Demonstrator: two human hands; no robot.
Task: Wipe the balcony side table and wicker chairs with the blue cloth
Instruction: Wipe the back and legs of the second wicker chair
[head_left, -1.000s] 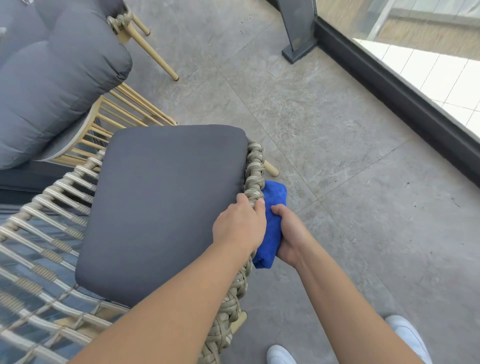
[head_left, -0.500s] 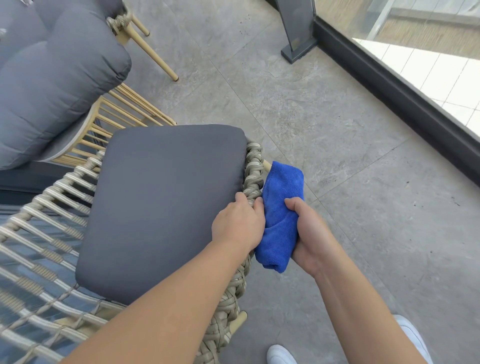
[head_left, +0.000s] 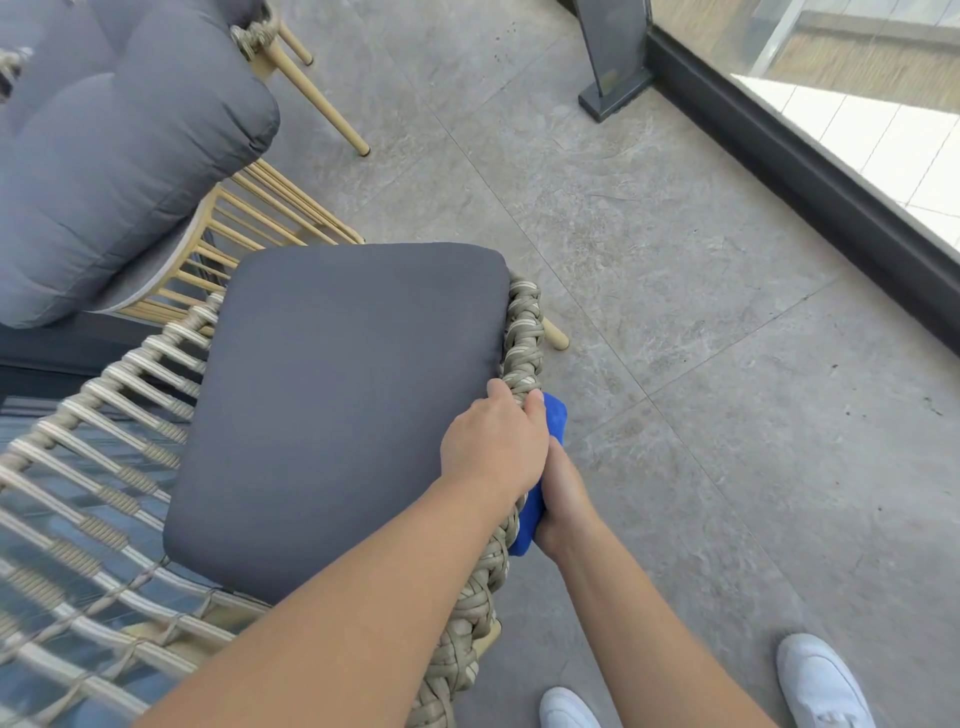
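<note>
A wicker chair with a dark grey seat cushion stands below me. My left hand grips its braided front rim, fingers curled over the edge. Just beyond the rim, my right hand holds the blue cloth against the rim's outer side. Most of the cloth is hidden behind my left hand; blue shows above and below it.
A second chair with a padded grey cushion and tan legs stands at upper left. A glass balcony rail with a dark base and post runs along the right. Grey floor tiles lie between. My white shoes are at the bottom.
My right hand drew the cloth in and down along the outside of the rim; the cloth, spread out half a second ago, is now mostly hidden. My left hand kept its grip.
</note>
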